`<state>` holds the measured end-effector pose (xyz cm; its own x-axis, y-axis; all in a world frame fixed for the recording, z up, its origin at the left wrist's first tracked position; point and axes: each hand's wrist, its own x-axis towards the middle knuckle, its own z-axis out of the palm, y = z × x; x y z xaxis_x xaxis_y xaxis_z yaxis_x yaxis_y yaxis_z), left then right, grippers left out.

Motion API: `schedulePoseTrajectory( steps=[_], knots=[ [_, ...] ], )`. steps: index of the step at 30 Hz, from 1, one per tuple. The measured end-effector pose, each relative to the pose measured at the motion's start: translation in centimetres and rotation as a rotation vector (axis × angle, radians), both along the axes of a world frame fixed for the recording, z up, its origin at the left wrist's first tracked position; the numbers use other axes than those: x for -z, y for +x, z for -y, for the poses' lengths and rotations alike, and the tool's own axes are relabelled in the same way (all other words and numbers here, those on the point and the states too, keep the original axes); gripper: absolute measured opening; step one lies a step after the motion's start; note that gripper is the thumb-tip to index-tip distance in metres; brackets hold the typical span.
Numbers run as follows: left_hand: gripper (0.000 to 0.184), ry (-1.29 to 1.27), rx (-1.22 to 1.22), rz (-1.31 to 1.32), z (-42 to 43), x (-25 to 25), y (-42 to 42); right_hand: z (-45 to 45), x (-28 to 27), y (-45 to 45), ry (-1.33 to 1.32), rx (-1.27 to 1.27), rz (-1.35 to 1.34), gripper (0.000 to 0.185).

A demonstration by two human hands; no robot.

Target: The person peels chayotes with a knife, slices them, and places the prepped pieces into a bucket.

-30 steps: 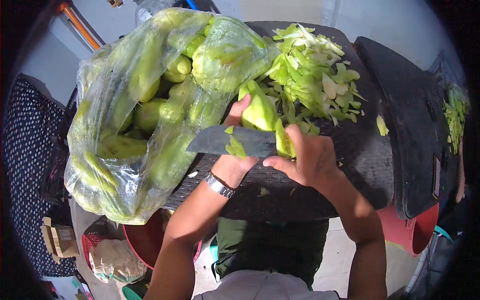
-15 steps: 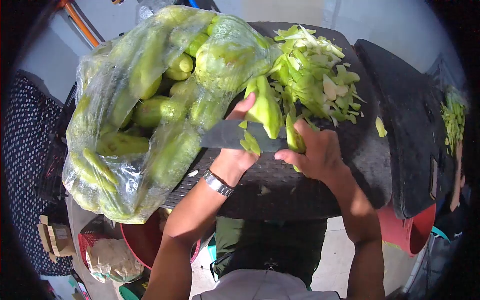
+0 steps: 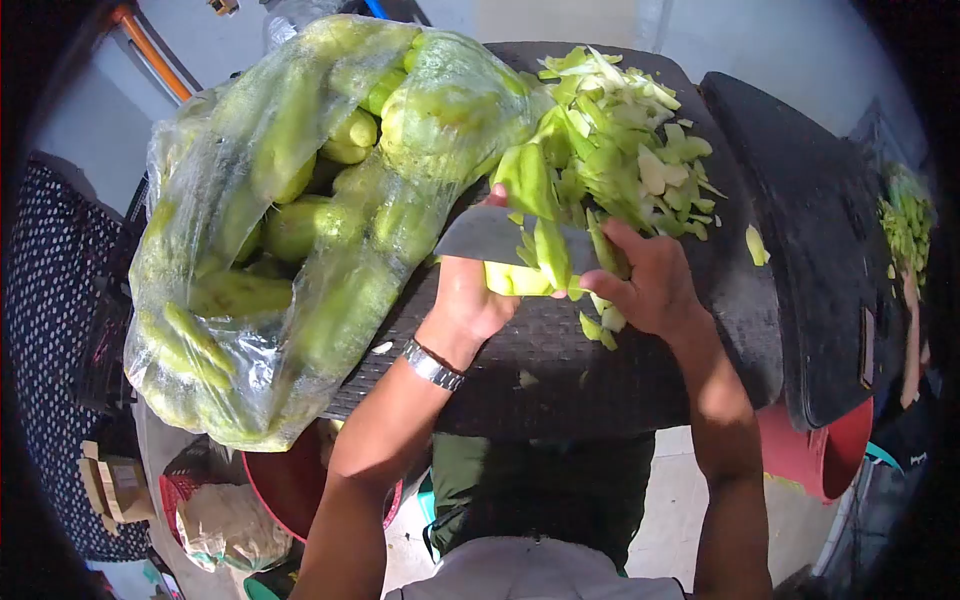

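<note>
My left hand (image 3: 475, 295) is closed around a pale green, ridged vegetable that looks like a chayote (image 3: 528, 180), its fingers mostly hidden beneath. A knife (image 3: 475, 238) with a broad dark blade lies across the chayote, cutting edge not clearly visible. My right hand (image 3: 650, 280) grips the knife at its right end; the handle is hidden in the fingers. Thin green slices (image 3: 550, 250) cling to the blade, and more cut pieces (image 3: 600, 325) are just below the right hand. Beyond both hands lies a heap of green and white slices (image 3: 610, 150).
A clear plastic bag (image 3: 340, 330) full of whole chayotes fills the left of the dark table (image 3: 730, 330). A dark panel (image 3: 800, 230) adjoins on the right. Red containers (image 3: 815, 450) stand below. At far right is a bunch of green pieces (image 3: 905, 235).
The knife has moved slightly up and right across the chayote. A larger slice now stands against the blade, a pale cut part shows below it, and pieces have appeared under the right hand.
</note>
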<state>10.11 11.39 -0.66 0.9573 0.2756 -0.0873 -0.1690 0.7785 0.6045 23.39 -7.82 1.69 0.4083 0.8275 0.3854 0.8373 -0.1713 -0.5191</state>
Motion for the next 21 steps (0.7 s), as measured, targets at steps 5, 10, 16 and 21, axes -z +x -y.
schedulePoseTrajectory(
  steps=[5,10,16,21],
  knots=[
    [0.068,0.17,0.005,-0.083,1.1,-1.8,-0.2,-0.3,0.9,2.0,-0.005,0.153,-0.049,0.061],
    [0.062,0.084,0.059,0.032,1.3,-1.8,0.2,-0.5,-0.1,1.9,-0.032,0.228,-0.187,0.061],
    [0.055,-0.07,-0.108,-0.046,0.3,0.2,1.1,-0.8,-0.6,-1.3,-0.061,0.022,-0.144,0.062],
    [0.055,0.006,-0.044,-0.033,1.0,-0.5,0.0,-0.8,0.5,-0.3,0.068,0.024,0.012,0.06]
  ],
)
